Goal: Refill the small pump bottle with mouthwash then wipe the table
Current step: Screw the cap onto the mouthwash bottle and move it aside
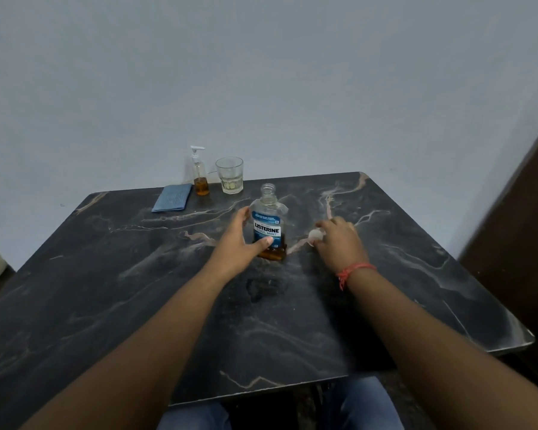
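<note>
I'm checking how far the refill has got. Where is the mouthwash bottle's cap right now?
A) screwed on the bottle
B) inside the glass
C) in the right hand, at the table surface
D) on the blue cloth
C: the mouthwash bottle neck is open, and the right hand holds the white cap down by the table.

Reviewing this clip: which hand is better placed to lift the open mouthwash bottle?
Left. The left hand already cups the mouthwash bottle, thumb on its label; the right hand is off to the side holding the cap.
</note>
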{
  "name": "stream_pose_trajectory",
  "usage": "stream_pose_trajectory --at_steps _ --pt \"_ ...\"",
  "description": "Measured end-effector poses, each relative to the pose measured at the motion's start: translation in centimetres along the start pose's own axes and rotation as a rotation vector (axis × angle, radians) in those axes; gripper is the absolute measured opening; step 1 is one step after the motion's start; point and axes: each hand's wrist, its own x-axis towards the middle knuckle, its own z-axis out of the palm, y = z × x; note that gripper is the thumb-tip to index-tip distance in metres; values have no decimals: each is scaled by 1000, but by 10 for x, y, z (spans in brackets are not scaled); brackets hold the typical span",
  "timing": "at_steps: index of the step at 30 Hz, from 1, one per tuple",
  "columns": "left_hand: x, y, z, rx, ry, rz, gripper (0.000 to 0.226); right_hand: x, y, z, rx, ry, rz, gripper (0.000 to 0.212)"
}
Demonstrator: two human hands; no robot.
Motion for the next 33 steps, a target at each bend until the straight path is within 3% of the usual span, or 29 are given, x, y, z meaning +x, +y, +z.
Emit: stream_pose_trajectory --at_steps 6,12,17,21,23,27,33 --pt "11 -4 9 -125 -32 -32 76 11 8 3 -60 -63 -17 25" --pt "9 -8 8 -29 11 -32 47 11 5 5 100 -47 -5 15" --pt "5 -9 7 -22 -11 -36 45 16 -27 -22 566 28 9 30" --pt "2 -10 5 12 -19 -32 52 21 -67 -65 827 62 -127 28" --pt "0 -9 4 10 -17 -31 50 24 -84 -80 802 73 -222 30" --pt "-2 -8 3 16 -19 -36 42 28 -102 -91 473 5 -402 34" --pt "-3 -8 2 29 -26 -30 45 30 -105 -86 202 -88 -521 36"
